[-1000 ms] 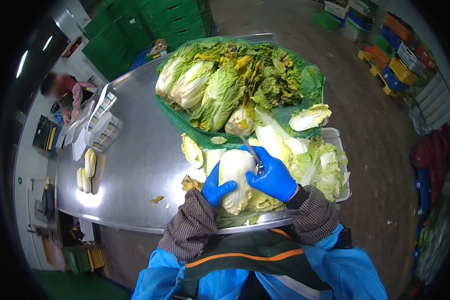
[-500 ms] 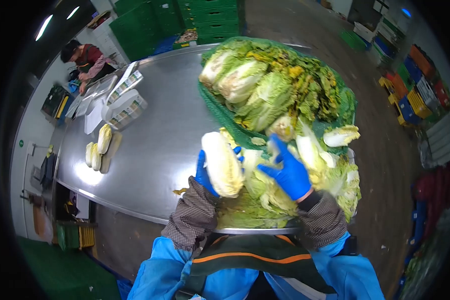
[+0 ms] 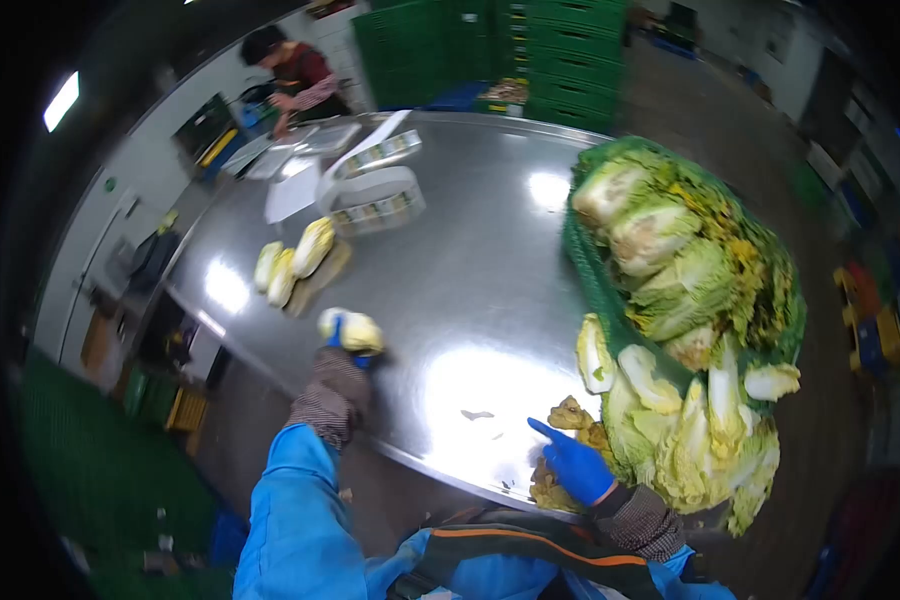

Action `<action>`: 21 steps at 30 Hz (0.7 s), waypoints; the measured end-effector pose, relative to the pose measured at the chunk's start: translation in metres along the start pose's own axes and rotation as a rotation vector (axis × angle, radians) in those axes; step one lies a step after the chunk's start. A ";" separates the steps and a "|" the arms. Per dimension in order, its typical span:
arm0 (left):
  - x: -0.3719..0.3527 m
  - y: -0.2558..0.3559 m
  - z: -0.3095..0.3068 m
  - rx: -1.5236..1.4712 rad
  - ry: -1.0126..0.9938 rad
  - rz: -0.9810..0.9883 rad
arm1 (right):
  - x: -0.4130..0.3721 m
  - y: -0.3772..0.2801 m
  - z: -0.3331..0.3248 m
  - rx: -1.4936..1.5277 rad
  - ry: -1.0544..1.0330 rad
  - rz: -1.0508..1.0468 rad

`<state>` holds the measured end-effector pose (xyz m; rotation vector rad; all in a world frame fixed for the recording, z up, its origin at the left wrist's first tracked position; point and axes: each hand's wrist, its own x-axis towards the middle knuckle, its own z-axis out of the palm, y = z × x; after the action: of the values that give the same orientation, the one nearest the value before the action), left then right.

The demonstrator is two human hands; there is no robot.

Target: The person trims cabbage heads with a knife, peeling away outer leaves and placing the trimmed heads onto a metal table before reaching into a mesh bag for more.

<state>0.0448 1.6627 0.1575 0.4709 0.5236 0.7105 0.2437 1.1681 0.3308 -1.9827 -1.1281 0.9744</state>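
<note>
My left hand, in a blue glove, is wrapped round a pale trimmed cabbage low over the metal table. Several trimmed cabbages lie just beyond it to the left. My right hand, also gloved in blue, is over the near edge with its index finger stretched out and nothing visible in it. Beside that hand are brown wilted leaves and loose green leaves. A green net holding untrimmed cabbages lies at the right.
Rolls of printed labels and trays stand on the far left of the table. A person is at work beyond them. Green crates are stacked behind the table; coloured crates stand on the right.
My left hand has moved left with the cabbage, away from the leaf pile. My right hand has lowered towards the near edge, beside the brown leaves. The view has turned left.
</note>
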 end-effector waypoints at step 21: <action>-0.205 -0.484 0.344 1.192 -0.950 -0.403 | -0.096 0.171 0.047 -0.356 0.593 0.218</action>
<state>0.3517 1.1172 0.2077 1.6468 0.0574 -0.3387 0.2403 1.0187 0.1950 -2.4879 -0.7929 0.2387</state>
